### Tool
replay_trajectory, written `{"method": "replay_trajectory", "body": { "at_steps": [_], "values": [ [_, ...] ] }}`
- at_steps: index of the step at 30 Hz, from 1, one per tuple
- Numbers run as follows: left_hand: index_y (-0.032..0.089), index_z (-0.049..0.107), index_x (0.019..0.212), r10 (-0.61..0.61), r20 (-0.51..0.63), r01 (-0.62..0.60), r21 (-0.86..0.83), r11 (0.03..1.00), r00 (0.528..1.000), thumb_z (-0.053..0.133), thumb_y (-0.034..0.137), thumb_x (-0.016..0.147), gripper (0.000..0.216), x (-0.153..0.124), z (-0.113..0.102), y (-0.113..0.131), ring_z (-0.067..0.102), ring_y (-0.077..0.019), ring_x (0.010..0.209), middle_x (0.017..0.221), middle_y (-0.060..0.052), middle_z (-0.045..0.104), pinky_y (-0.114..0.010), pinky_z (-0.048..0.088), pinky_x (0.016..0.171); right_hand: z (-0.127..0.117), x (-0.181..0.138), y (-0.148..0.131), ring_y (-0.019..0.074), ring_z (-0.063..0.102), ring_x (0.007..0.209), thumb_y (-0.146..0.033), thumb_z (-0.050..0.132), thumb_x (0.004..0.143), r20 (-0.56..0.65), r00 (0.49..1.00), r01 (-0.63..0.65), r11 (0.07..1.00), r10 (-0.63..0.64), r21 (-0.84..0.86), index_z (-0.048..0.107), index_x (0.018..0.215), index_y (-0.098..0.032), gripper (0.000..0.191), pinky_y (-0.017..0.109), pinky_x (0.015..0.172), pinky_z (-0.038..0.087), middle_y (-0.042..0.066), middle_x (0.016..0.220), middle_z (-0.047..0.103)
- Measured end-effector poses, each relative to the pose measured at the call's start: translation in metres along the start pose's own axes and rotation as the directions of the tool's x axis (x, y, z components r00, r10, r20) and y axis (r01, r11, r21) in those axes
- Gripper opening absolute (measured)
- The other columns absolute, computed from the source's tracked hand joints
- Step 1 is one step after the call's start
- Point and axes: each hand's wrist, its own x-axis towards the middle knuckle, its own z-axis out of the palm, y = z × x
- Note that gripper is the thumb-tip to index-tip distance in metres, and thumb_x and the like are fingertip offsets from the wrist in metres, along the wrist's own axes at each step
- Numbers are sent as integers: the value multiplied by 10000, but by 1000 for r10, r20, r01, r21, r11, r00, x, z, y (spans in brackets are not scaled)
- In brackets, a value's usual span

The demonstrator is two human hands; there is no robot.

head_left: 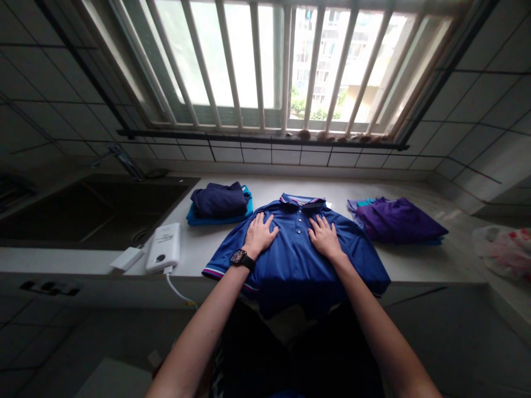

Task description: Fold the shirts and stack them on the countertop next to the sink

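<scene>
Just a blue polo shirt (290,265) laid out on a kitchen counter (265,190)

A barred window (257,66) fills the top of the view, with an apartment block and trees beyond it, and tiled walls (485,99) run down to the counter on both sides. Set into the counter on the left is a dark sink (99,210), with a metal faucet (124,160) behind it. A plastic bag (504,251) with red print lies off to the far right.

The shirt sits at the middle of the counter, front side up, with its collar toward the window, its sleeves spread to either side and its lower part hanging over the front edge. Just to its left, a folded navy garment (219,200) rests on a folded teal garment (219,218). Just to its right lies a folded purple garment (394,221). Between the sink and the shirt are a white box (163,247) with a cable trailing over the edge and a small white packet (126,258) touching its side.

The hands are apart, both open with fingers spread, pressing flat on the chest of the shirt, one on each side of the buttons (297,232). Neither grips anything. The left hand (260,235) has a black watch (241,258) just behind it on the wrist; the right hand (324,237) is bare. Thin striped trim edges the collar (302,200) and the left cuff (214,272).
</scene>
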Motion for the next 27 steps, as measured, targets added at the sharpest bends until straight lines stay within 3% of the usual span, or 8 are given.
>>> {"method": "replay_trajectory", "body": {
  "at_steps": [22, 25, 27],
  "values": [
    [190, 484, 1523, 15, -10, -15, 12, 1000, 1000, 424, 448, 999, 587, 1, 1, 0, 374, -302, 1498, 1589, -135, 455, -418, 330, 1216, -4, 0, -1, 298, 225, 1553, -352, 344, 1039, 17, 1000, 8, 999, -9, 38, 417, 1556, -188, 547, 581, 1230, 200, 130, 1671, 298],
    [177, 489, 1519, 9, -6, -9, 5, 1000, 1000, 422, 442, 998, 588, 0, 0, 0, 374, -305, 1498, 1596, -147, 441, -413, 327, 1217, -11, 1, 13, 302, 242, 1547, -350, 373, 1022, 31, 997, 71, 989, -76, 132, 405, 1554, -166, 564, 580, 1212, 263, 146, 1665, 307],
    [183, 498, 1514, 5, -14, -5, -5, 1000, 1000, 430, 440, 994, 584, 0, 1, 0, 378, -306, 1495, 1596, -143, 441, -413, 329, 1217, -17, -4, 34, 288, 336, 1507, -324, 372, 1006, -61, 994, 100, 970, -88, 223, 443, 1523, -160, 547, 531, 1188, 338, 159, 1625, 382]
  ]
}}
